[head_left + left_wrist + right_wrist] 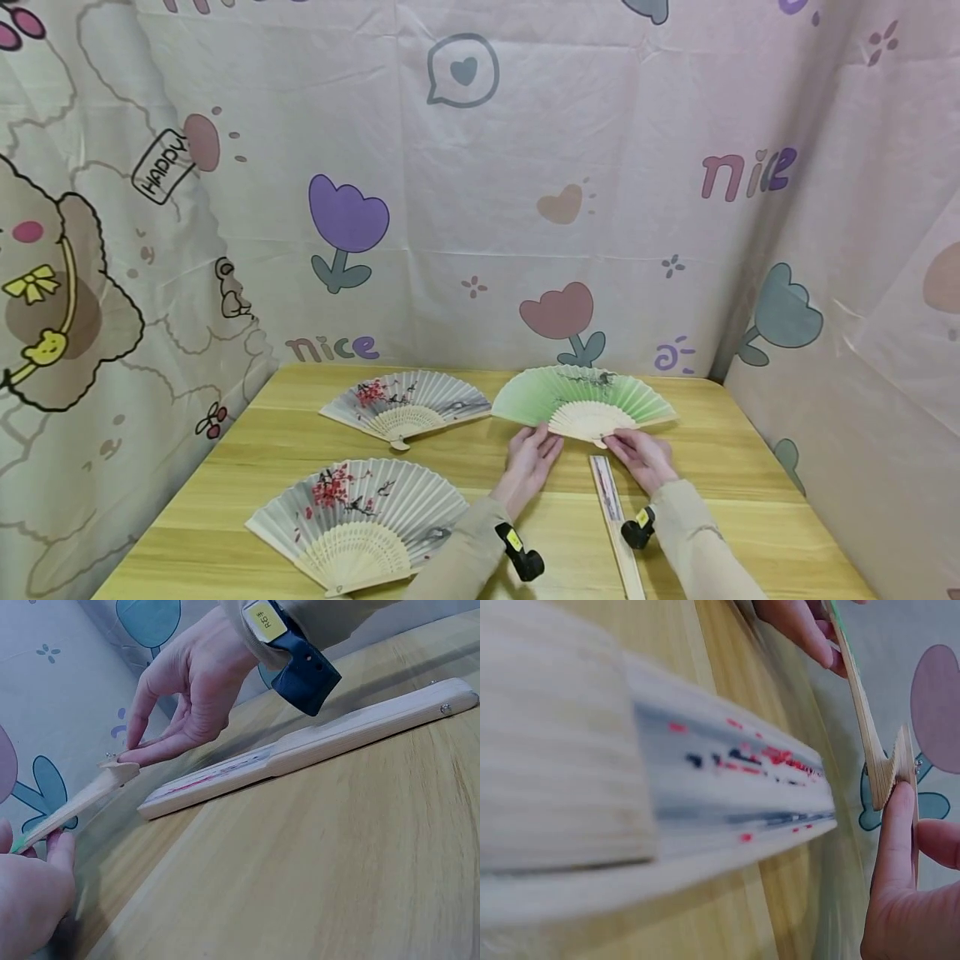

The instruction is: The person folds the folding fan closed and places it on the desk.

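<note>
A green folding fan [585,400] is spread wide at the back right of the table, with a dark branch pattern on its leaf. My left hand [531,460] pinches its left edge rib, thumb on one face and fingers on the other. With thumb and fingertips my right hand [643,457] holds the fan near its pivot, at the right-hand rib. In the left wrist view the fan's handle end [112,774] shows edge-on, raised off the wood. Below my hands a closed folding fan [617,525] with a red and grey leaf lies on the table.
Two spread grey fans with red blossoms lie on the left: one fan [405,408] farther back, another fan [360,525] nearer the front. The wooden table [225,492] ends at a printed cloth backdrop [465,167] behind and on both sides.
</note>
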`<state>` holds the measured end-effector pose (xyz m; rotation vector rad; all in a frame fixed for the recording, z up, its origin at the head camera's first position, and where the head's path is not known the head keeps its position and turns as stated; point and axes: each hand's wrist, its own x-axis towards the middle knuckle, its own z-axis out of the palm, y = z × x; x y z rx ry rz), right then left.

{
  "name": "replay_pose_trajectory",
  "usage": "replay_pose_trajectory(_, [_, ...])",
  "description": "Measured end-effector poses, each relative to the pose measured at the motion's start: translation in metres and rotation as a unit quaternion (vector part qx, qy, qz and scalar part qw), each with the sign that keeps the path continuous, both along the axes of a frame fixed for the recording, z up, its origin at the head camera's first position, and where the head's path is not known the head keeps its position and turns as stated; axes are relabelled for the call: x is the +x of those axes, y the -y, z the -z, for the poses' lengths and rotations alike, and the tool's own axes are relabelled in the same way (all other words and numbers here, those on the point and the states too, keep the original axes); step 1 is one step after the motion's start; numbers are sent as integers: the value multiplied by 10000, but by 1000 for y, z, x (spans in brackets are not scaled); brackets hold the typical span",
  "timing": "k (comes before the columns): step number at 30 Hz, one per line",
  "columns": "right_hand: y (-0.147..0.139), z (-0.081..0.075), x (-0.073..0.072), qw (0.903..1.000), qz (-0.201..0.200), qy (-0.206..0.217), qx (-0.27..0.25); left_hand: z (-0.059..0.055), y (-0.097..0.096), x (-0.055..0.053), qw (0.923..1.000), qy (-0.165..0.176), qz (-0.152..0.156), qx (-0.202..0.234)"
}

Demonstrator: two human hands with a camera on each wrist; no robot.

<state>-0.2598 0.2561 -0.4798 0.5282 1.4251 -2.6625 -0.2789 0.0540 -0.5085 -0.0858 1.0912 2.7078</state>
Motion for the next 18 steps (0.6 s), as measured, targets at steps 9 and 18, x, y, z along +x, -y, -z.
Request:
replay_pose_trajectory(9, [7, -3, 5, 9997, -113, -93, -183, 0, 3, 2, 9998, 66, -198, 21])
replay_pose_trajectory(18, [14, -9, 11, 9997, -98, -55, -203, -2, 5, 4, 9990, -35, -411, 175])
